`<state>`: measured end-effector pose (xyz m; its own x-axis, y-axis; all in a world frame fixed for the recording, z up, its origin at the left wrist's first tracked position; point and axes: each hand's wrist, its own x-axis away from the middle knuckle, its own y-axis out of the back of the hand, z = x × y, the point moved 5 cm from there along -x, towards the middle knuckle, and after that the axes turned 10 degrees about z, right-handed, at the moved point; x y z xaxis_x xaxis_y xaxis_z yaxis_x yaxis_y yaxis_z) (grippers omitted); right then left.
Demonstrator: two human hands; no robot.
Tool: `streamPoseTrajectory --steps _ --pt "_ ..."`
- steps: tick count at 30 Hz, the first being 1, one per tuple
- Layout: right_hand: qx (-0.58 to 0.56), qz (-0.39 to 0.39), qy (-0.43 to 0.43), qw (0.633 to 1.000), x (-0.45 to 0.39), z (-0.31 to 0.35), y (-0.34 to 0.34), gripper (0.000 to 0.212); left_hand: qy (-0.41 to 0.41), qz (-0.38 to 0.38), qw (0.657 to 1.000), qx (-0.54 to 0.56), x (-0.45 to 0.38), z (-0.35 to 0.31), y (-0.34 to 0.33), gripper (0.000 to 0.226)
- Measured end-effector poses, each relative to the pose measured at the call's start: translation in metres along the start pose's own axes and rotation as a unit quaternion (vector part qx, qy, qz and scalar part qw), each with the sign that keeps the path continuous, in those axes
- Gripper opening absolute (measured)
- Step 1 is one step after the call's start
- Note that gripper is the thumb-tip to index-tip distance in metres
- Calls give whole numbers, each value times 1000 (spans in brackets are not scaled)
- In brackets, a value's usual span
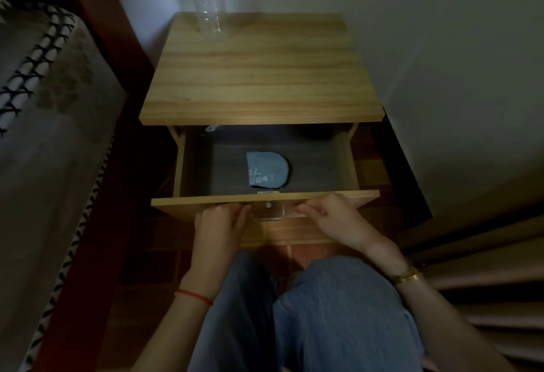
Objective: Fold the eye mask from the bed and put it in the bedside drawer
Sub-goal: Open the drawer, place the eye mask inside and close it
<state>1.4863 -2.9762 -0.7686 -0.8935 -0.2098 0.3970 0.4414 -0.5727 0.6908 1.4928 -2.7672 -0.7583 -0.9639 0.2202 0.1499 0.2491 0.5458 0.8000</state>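
The blue eye mask (pixel 265 170), folded in half with white lettering on it, lies on the dark floor of the open bedside drawer (pixel 344 162). The drawer stands pulled out from the wooden nightstand (pixel 259 71). My left hand (pixel 219 221) rests against the drawer's front panel, left of the clear handle (pixel 268 209). My right hand (pixel 329 215) presses on the front panel to the right of that handle, fingers curled. Neither hand touches the mask.
An empty clear plastic bottle (pixel 209 9) stands at the back left of the nightstand top. The bed (pixel 44 136) with a patterned cover runs along the left. A wall is behind and to the right, a curtain (pixel 485 277) at lower right. My knees are below the drawer.
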Motion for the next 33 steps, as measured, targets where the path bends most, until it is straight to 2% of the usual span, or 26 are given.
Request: streamPoseTrajectory --steps 8,17,22,33 --pt "8 -127 38 991 -3 7 19 27 -40 -69 997 -20 -11 -6 15 15" --pt "19 -160 49 986 -28 6 29 25 -47 -83 995 -26 -40 -6 16 16" --pt "18 -186 56 981 -49 8 40 25 -58 -51 997 -25 -68 1 12 19" --pt "9 -152 71 986 -81 14 57 26 -65 -3 996 -60 -111 -3 9 27"
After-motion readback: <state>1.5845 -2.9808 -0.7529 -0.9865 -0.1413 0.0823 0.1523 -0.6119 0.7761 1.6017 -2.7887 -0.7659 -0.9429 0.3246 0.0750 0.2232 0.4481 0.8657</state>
